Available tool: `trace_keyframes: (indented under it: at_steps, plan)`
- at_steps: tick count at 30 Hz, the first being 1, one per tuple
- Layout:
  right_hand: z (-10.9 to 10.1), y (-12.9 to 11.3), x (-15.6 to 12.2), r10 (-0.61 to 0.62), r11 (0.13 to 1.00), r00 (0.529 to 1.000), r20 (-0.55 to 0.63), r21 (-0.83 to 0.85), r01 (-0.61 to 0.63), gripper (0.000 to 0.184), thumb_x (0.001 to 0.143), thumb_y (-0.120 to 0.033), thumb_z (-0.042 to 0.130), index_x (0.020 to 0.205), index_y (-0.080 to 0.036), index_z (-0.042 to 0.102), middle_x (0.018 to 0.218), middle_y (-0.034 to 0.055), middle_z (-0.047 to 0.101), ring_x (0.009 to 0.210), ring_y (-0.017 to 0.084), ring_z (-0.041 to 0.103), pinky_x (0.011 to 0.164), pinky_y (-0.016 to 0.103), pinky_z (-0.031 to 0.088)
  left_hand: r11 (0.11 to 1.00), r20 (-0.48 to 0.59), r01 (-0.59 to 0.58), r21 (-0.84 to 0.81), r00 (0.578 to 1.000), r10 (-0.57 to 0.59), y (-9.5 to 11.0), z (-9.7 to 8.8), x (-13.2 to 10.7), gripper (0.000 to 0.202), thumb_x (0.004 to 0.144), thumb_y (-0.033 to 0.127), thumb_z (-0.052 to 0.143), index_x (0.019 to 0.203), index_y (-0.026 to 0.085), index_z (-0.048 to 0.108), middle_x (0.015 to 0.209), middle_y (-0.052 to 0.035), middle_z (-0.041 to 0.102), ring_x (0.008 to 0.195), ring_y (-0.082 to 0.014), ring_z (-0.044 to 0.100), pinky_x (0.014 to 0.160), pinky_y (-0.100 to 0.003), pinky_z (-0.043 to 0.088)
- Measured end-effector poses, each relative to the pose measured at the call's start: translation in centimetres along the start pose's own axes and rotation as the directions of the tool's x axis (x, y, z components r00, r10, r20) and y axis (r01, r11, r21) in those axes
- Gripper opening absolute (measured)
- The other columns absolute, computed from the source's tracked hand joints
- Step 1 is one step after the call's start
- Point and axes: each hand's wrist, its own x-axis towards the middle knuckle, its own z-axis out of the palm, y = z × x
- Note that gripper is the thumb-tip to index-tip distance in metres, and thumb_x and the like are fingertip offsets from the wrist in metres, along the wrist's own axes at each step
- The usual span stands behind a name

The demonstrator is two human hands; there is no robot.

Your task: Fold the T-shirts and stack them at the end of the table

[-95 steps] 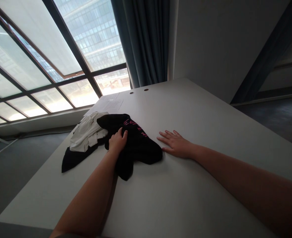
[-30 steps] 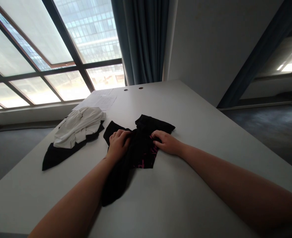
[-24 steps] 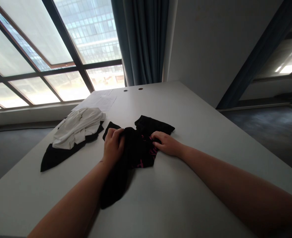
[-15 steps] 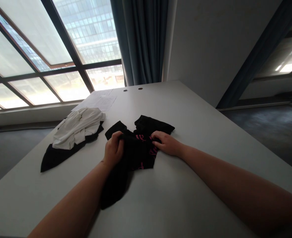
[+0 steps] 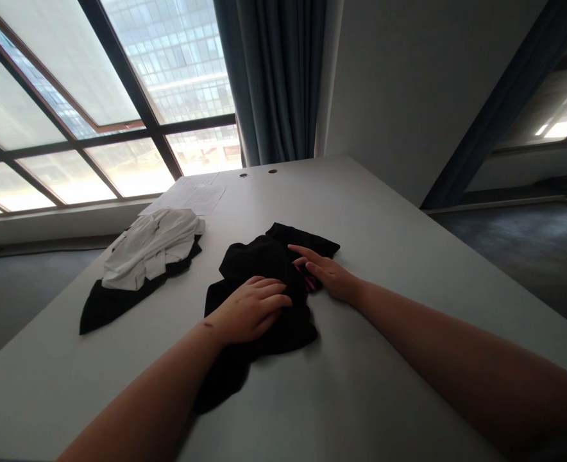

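A black garment with pink print (image 5: 264,269) lies bunched in the middle of the white table (image 5: 384,256). My left hand (image 5: 249,314) lies flat on its near part, fingers stretched out and pressing the cloth down. My right hand (image 5: 324,273) rests on the garment's right side with fingers extended, touching the pink print. Neither hand is closed around the fabric.
A white garment (image 5: 153,247) lies on another black garment (image 5: 105,301) at the table's left. A sheet of paper (image 5: 192,196) sits at the far end near two cable holes (image 5: 258,172). Windows and a blue curtain (image 5: 274,77) stand behind.
My left hand has let go of the bunched cloth, folded it over to the right and now lies flat on it. My right hand has opened and slid slightly farther away.
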Motion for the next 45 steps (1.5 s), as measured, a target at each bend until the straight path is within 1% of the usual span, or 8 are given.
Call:
trace_keyframes:
  at_steps: [8,16,20,24,33,39,42,45]
  plan:
    - [0.0,-0.7,0.2,0.034,0.994,0.993,0.111,-0.103,-0.022,0.054,0.103,-0.056,0.044,0.147,-0.027,0.058,0.131,0.0056,0.069,0.125,0.027,0.060,0.111,0.045,0.043,0.996,-0.017,0.071,-0.055,0.997,-0.072,-0.2,0.7,-0.1,0.022,0.105,0.029,0.044,0.117,0.022,0.061,0.117,-0.0082,0.068,0.114,-0.0234,0.061,0.102,-0.041,0.043]
    - [0.5,0.1,0.4,0.031,0.962,0.997,0.071,-0.272,-0.010,0.060,0.099,-0.036,0.053,0.155,-0.022,0.041,0.125,0.0098,0.069,0.104,0.023,0.067,0.097,0.042,0.050,0.946,-0.051,0.322,-0.028,0.945,-0.323,-1.1,1.1,-0.3,0.036,0.106,0.038,0.029,0.079,0.023,0.047,0.078,-0.0034,0.060,0.077,-0.0215,0.058,0.080,-0.038,0.045]
    - [0.8,-0.4,0.8,-0.030,0.890,0.994,0.104,-0.449,0.074,0.033,0.095,-0.028,0.056,0.124,-0.017,0.067,0.112,0.0124,0.071,0.104,0.026,0.065,0.097,0.042,0.048,0.863,-0.068,0.504,0.018,0.862,-0.502,-2.0,1.1,-0.5,0.039,0.106,0.041,0.030,0.073,0.024,0.041,0.071,-0.0019,0.056,0.073,-0.0212,0.058,0.073,-0.035,0.041]
    - [1.0,-1.3,0.9,0.040,0.822,0.993,0.109,-0.568,0.029,0.025,0.095,-0.027,0.058,0.114,-0.016,0.070,0.106,0.0118,0.073,0.097,0.025,0.066,0.089,0.037,0.048,0.724,-0.086,0.678,0.125,0.734,-0.673,-3.1,1.2,-0.6,0.035,0.100,0.046,0.049,0.073,0.024,0.046,0.071,-0.0016,0.059,0.072,-0.0218,0.059,0.065,-0.033,0.037]
    - [0.5,-2.2,1.1,0.287,0.644,0.955,0.071,-0.753,-0.137,0.023,0.101,-0.040,0.057,0.107,-0.021,0.069,0.093,0.0065,0.075,0.087,0.022,0.069,0.072,0.028,0.039,0.581,-0.270,0.771,0.260,0.636,-0.723,-5.3,0.4,-1.8,0.022,0.095,0.040,0.058,0.081,0.023,0.055,0.079,-0.0041,0.065,0.079,-0.0233,0.063,0.071,-0.032,0.041]
    - [-0.3,-2.0,1.1,0.340,0.508,0.931,-0.134,-0.807,-0.302,0.027,0.101,-0.043,0.054,0.099,-0.022,0.070,0.090,0.0075,0.076,0.087,0.024,0.071,0.067,0.030,0.038,0.390,-0.406,0.891,0.230,0.452,-0.794,-8.7,-0.7,-4.4,0.027,0.098,0.048,0.051,0.085,0.024,0.055,0.080,-0.0054,0.067,0.082,-0.0259,0.066,0.071,-0.032,0.041]
    - [-0.7,-2.0,1.1,0.335,0.488,0.926,-0.172,-0.810,-0.326,0.029,0.102,-0.045,0.052,0.099,-0.022,0.071,0.089,0.0086,0.076,0.086,0.026,0.071,0.066,0.031,0.040,0.334,-0.380,0.931,0.151,0.366,-0.850,-9.7,-0.7,-5.0,0.027,0.098,0.050,0.051,0.100,0.023,0.057,0.088,-0.0073,0.072,0.085,-0.0286,0.069,0.072,-0.033,0.043]
    - [-0.8,-1.9,1.2,0.340,0.458,0.919,-0.200,-0.818,-0.347,0.032,0.101,-0.047,0.052,0.098,-0.022,0.071,0.087,0.0096,0.077,0.085,0.026,0.072,0.066,0.032,0.043,0.354,-0.338,0.932,0.082,0.360,-0.869,-9.7,-0.5,-5.0,0.037,0.098,0.045,0.052,0.128,0.024,0.051,0.104,-0.0094,0.075,0.092,-0.0299,0.071,0.078,-0.036,0.047]
